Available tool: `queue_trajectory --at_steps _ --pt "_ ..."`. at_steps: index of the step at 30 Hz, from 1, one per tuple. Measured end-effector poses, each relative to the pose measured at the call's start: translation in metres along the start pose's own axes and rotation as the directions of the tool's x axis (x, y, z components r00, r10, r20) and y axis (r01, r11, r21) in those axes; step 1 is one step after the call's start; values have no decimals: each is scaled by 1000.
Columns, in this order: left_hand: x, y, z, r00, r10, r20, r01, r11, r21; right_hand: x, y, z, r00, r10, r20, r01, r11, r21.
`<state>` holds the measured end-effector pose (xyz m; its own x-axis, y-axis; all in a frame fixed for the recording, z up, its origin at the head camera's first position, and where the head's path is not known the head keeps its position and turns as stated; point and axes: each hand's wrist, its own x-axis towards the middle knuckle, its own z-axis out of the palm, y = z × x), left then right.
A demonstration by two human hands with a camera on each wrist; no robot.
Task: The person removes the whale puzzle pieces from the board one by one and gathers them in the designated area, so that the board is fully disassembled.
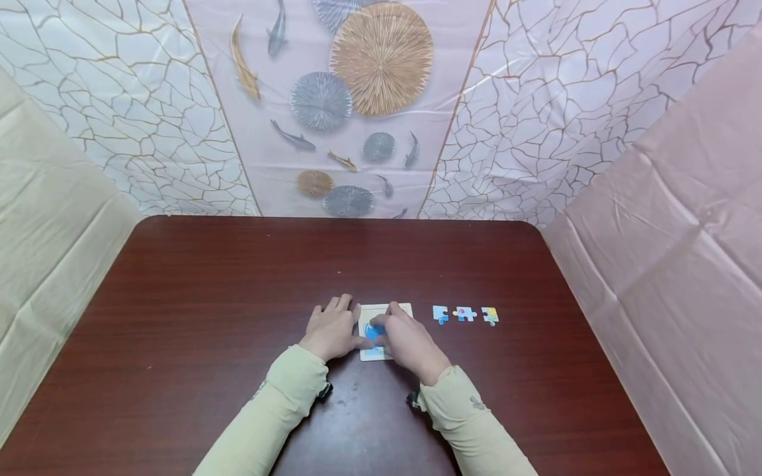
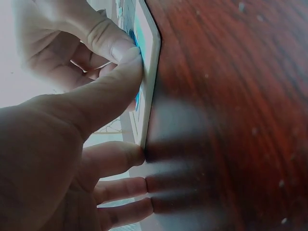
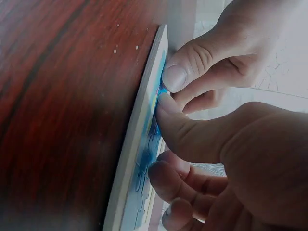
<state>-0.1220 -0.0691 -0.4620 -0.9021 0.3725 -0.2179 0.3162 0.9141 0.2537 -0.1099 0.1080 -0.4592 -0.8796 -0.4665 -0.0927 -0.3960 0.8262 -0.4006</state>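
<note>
A jigsaw puzzle board (image 1: 368, 354) with a pale rim and a blue picture lies flat on the table between both hands. My left hand (image 1: 332, 332) is at its left side, the thumb on the picture and the index fingertip against the rim. The other left fingertips touch the table. Over the right part of the board is my right hand (image 1: 411, 340), its thumb and bent fingertips on the picture, apart from each other. In the right wrist view, the two thumbs (image 3: 174, 77) press close together on the blue surface (image 3: 143, 168). No loose piece shows between the right fingers.
Three loose puzzle pieces lie in a row to the right of the board: a blue one (image 1: 439, 313), a pale one (image 1: 465, 314) and a yellow-and-blue one (image 1: 490, 313). The dark red wooden table (image 1: 238, 264) meets patterned cloth (image 1: 500, 145) at the back.
</note>
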Motion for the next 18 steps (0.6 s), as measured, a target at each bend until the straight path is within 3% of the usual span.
queue_trajectory --at_steps 10,18 --pt "0 -1 2 1000 6 -3 -6 1000 13 2 1 -1 1000 -8 5 8 994 111" --pt "2 -1 2 1000 -8 11 9 1000 -5 8 2 0 1000 16 25 -19 991 129"
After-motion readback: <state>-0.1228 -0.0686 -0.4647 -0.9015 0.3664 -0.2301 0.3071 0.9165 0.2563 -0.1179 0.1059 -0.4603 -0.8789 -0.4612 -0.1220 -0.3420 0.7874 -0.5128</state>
